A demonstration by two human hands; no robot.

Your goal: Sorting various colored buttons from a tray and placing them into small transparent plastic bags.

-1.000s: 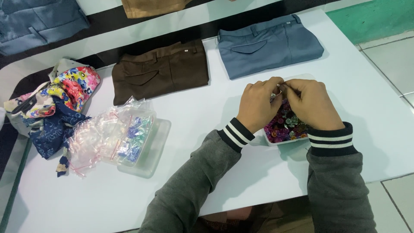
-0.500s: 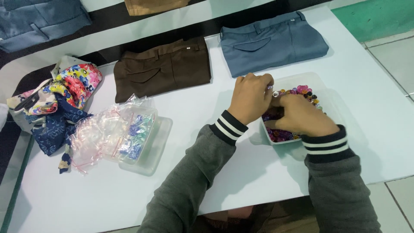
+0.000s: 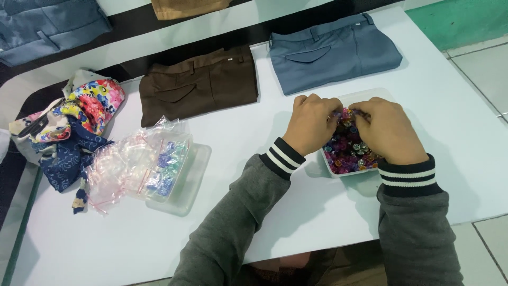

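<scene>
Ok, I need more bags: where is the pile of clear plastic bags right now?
In the head view, the clear plastic bags lie left of the hands, on a clear tray, beside the floral cloth.

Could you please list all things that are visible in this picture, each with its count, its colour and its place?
table: one, white, under everything.
clear tub: one, see-through, right of centre, under the hands.
small beads: many, purple, pink and mixed, inside the clear tub.
brown trousers: one, folded, far middle.
blue-grey trousers: one, folded, far right.
zip bags: several, clear, left of centre, on a tray.
clear tray: one, see-through, left of centre.
patterned cloths: a heap, floral and navy, left edge.
left hand: one, fingers in the beads.
right hand: one, fingers in the beads.
</scene>
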